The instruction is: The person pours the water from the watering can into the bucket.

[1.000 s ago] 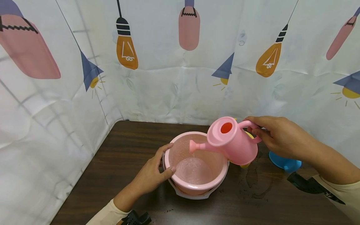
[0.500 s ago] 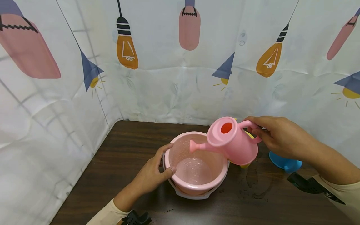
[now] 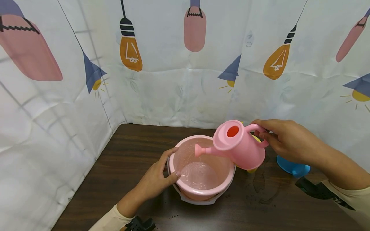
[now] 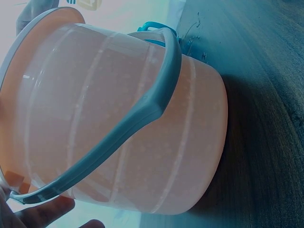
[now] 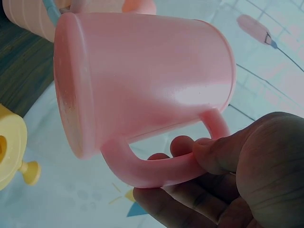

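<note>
Behind and to both sides, a white curtain printed with lamps and bulbs, closing in the dark wooden table. Right of the bucket, a blue item on the table, partly hidden by the right forearm; just behind the can, a yellow item, mostly hidden in the head view. Wet marks on the wood near the right side.

Pink watering can held up in the air over the right rim of the pink bucket, tilted left, spout over the bucket's inside. Smooth plastic body, round red opening on top, loop handle at the right. Right hand curled round that handle, fingers wrapped through the loop. Bucket standing at table centre, water in its bottom, grey-white bail handle folded down along its wall. Left hand clasped on the bucket's left rim, thumb over the edge.
</note>
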The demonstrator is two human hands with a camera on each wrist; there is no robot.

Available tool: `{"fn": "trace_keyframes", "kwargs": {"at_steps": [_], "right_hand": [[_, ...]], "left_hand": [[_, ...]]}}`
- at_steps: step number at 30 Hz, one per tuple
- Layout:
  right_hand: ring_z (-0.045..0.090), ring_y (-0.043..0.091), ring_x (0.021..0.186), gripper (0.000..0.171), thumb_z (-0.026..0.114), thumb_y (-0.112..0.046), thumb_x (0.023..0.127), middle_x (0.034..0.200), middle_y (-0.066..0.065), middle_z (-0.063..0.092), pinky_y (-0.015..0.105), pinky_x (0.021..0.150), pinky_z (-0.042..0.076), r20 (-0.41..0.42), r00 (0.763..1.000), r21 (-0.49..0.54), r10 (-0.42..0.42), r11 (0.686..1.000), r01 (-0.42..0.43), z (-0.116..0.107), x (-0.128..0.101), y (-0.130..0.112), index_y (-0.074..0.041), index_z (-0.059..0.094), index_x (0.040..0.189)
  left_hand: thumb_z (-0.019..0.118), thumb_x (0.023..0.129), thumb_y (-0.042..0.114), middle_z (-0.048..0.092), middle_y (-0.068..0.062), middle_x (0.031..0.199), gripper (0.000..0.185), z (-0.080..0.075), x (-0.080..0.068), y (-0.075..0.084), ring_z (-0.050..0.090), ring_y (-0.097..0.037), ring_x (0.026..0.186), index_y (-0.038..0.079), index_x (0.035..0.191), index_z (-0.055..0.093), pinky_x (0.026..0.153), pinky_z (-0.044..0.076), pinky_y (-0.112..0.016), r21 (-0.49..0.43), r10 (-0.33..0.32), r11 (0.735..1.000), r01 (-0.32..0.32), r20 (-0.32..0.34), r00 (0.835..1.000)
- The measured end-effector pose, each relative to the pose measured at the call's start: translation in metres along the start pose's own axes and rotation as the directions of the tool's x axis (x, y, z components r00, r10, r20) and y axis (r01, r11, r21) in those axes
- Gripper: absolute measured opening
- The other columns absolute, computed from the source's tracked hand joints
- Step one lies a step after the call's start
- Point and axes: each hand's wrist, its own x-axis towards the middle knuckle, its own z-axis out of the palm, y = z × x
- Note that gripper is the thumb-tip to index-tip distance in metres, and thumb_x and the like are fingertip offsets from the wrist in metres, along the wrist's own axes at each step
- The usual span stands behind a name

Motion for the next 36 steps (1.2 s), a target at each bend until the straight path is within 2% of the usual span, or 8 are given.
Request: {"fn": "trace_keyframes", "kwargs": {"at_steps": [13,27,36], "right_hand": [[0.066,0.002,0.072,0.039,0.075,0.001,0.089,0.094,-0.013,0.064,0.026,0.062,0.053,-0.001,1.000,-0.005,-0.003,1.000,0.003,0.0000,0.0007,0.0000,-0.021,0.070,0.121],[0.067,0.001,0.072,0.041,0.076,0.001,0.088,0.090,-0.016,0.061,0.025,0.060,0.049,0.000,1.000,-0.004,-0.005,1.000,0.005,0.0000,0.0005,0.0003,-0.024,0.069,0.121],[0.063,0.001,0.071,0.039,0.077,0.000,0.088,0.086,-0.017,0.058,0.026,0.059,0.049,-0.001,1.000,-0.025,0.002,1.000,-0.002,0.0003,0.0004,-0.0003,-0.023,0.068,0.119]], "left_hand": [[0.068,0.092,0.042,0.054,-0.013,0.144,0.073,-0.0007,0.0000,0.0014,0.066,-0.021,0.114,0.038,0.156,0.033,0.094,0.052,-0.046,-0.014,0.002,1.000,-0.002,0.011,1.000],[0.068,0.092,0.043,0.055,-0.013,0.143,0.073,-0.0006,0.0001,0.0015,0.065,-0.020,0.113,0.038,0.156,0.033,0.094,0.051,-0.045,-0.012,-0.003,1.000,0.003,0.013,1.000],[0.068,0.093,0.042,0.054,-0.013,0.144,0.072,-0.0005,0.0004,0.0009,0.065,-0.020,0.114,0.037,0.156,0.033,0.094,0.052,-0.045,-0.017,0.010,1.000,-0.010,0.013,1.000]]}}
